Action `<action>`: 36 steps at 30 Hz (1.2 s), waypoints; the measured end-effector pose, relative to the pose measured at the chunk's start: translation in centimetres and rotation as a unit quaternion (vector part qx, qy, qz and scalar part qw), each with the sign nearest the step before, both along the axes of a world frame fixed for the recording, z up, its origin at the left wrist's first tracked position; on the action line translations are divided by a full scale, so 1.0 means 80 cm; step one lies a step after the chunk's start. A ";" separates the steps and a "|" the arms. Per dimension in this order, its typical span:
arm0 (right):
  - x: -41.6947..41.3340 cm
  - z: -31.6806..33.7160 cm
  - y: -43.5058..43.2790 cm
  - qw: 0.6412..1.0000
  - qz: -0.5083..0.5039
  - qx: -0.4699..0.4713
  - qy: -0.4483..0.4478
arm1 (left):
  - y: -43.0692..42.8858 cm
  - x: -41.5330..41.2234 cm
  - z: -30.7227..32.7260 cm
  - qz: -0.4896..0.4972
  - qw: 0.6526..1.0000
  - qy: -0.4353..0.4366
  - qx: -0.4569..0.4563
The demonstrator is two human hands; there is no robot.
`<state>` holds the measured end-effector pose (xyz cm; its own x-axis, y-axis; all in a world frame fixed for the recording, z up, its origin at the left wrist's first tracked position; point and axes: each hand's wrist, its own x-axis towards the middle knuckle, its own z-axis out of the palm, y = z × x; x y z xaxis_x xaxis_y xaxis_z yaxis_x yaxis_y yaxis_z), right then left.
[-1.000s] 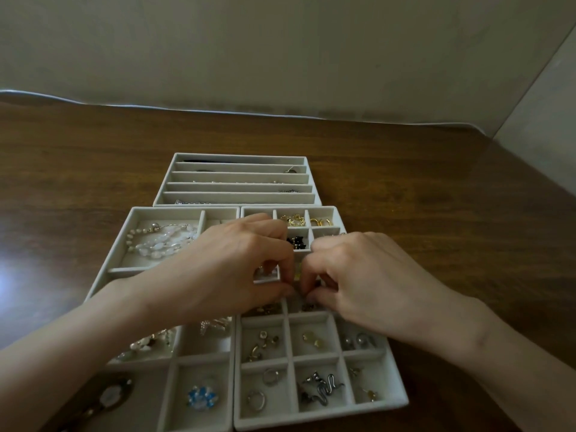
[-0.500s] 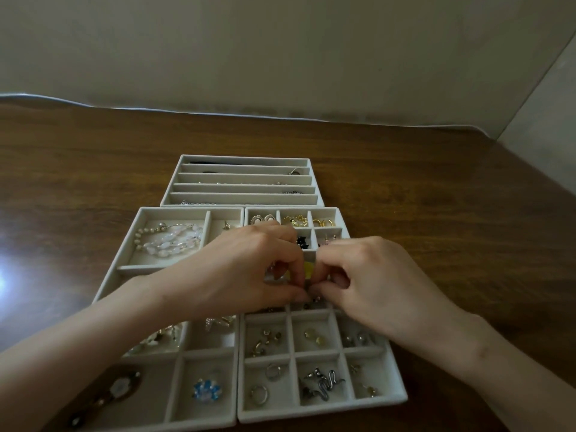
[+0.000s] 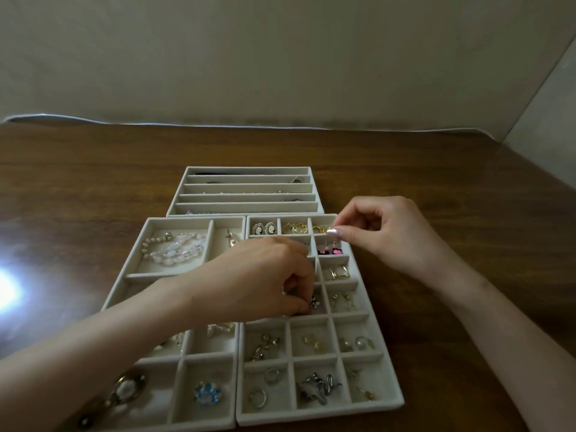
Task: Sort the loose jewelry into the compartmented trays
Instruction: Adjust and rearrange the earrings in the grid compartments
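Sorting looks far along: most grid tray [image 3: 318, 414] compartments hold pieces. The left hand [image 3: 265, 275] pinches a dark earring [image 3: 314, 302] mid-tray. At the tray's one o'clock corner, the right hand [image 3: 386, 232] has its grip pressed together; I cannot tell on what.

A brown wooden table [image 3: 436, 182] with a visible grain carries three pale padded trays set close together. The slotted tray [image 3: 249, 212], divided into long narrow rows, lies farthest away. Just in front of it, side by side and touching, lie the left tray [image 3: 193, 218] with larger compartments and the right tray [image 3: 318, 416] with small square ones. A bright glare [image 3: 6, 288] marks the table's left edge.
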<state>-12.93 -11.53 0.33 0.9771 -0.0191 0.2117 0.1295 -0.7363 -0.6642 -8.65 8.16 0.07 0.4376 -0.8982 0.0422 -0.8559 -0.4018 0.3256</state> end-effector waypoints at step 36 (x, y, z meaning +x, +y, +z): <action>-0.010 -0.009 0.014 0.926 0.084 0.367 0.016 | -0.005 0.001 0.016 0.161 0.939 0.176 -0.248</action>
